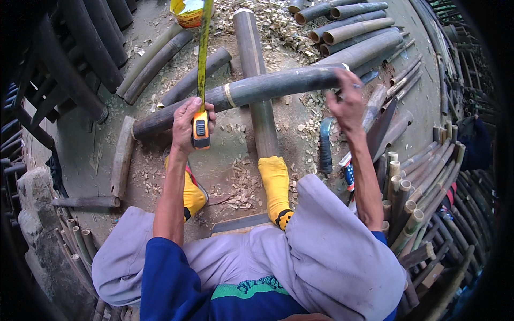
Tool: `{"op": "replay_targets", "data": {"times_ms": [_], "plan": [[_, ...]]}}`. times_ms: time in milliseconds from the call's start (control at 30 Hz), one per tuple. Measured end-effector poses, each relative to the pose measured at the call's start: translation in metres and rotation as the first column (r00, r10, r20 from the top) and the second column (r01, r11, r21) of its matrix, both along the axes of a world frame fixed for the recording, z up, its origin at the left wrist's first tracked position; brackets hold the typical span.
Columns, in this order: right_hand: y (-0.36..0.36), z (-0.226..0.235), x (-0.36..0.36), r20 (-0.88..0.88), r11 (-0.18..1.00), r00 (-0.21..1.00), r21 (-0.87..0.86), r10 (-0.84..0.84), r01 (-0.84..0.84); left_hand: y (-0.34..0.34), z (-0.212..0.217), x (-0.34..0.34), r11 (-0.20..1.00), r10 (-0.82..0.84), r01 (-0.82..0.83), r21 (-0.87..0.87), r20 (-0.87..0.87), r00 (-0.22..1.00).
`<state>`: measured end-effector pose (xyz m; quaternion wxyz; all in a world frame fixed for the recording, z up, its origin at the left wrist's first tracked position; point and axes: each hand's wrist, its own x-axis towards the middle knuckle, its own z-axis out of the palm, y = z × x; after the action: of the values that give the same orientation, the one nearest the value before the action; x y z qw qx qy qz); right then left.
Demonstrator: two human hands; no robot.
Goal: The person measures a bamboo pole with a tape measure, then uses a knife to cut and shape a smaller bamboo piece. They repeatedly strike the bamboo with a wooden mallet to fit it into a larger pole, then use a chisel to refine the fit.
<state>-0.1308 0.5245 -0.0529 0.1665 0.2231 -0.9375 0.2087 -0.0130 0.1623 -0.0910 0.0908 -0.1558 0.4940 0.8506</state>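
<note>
My left hand (188, 124) is closed round an orange and black tape measure (201, 131), its yellow blade (202, 59) drawn out toward the top of the view. Under that hand lies a long dark bamboo pole (284, 87) with a pale ring near its middle. It rests across a second bamboo pole (262, 120) that runs away from my foot. At the right end of the upper pole is my right hand (347, 104), fingers apart and bent. Its fingertips are close to the pole's end; whether they touch it I cannot tell.
A curved tool with a black handle (325, 150) lies right of the crossed poles. My yellow-socked foot (274, 184) meets the lower pole's near end. Cut bamboo (358, 32) is stacked far right, upright canes (409, 214) near right. Wood chips (246, 187) and a yellow bucket (190, 20) are around.
</note>
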Motion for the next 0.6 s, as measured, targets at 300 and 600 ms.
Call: {"op": "replay_targets", "data": {"times_ms": [300,600], "plan": [[-0.029,-0.036,-0.048,0.046,0.79,0.948,0.54,0.316,-0.29,0.049,0.006,0.031,0.948,0.184,-0.201,0.246,0.091,0.979],[0.048,0.022,0.031,-0.207,0.915,0.978,0.388,-0.03,0.11,0.035,0.021,0.038,0.916,0.287,-0.282,0.286,0.026,0.958]]}}
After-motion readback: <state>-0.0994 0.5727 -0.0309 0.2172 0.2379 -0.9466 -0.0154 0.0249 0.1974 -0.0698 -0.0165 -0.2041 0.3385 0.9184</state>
